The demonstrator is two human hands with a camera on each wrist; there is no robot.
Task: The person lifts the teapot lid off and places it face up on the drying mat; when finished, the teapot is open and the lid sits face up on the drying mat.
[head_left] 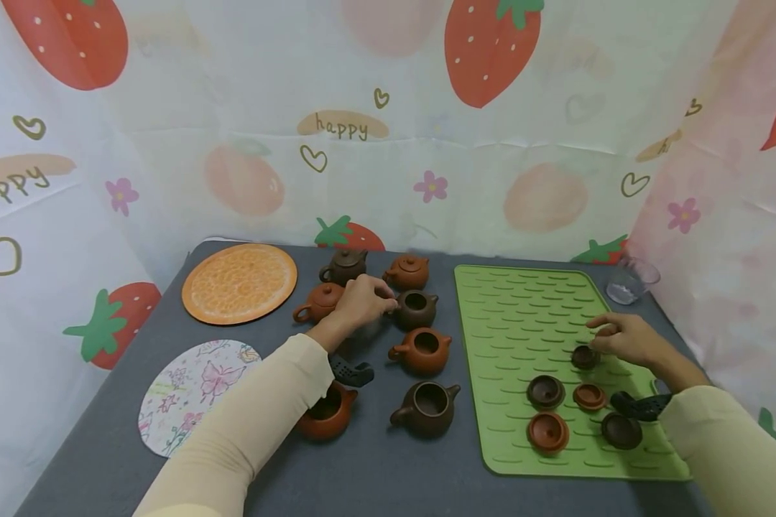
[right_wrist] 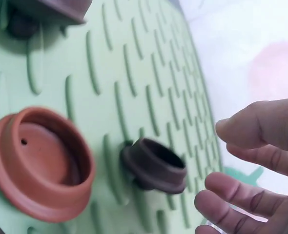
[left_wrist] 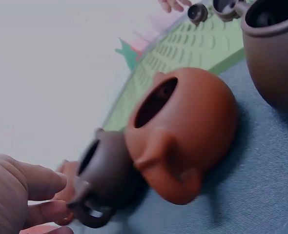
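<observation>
In the head view my left hand reaches to a lidless dark brown teapot. The left wrist view shows its thumb and fingers apart beside that teapot's handle; whether they touch it is unclear. A lidless reddish teapot stands nearer. My right hand hovers by a small dark lid lying upside down on the green mat. In the right wrist view its fingers are loosely bent and hold nothing, a little apart from the lid. A small reddish lid lies beside it.
Lidded teapots, dark and reddish, stand at the back, another reddish one left. Lidless teapots stand in front. More lids lie on the mat, a glass behind, round mats left.
</observation>
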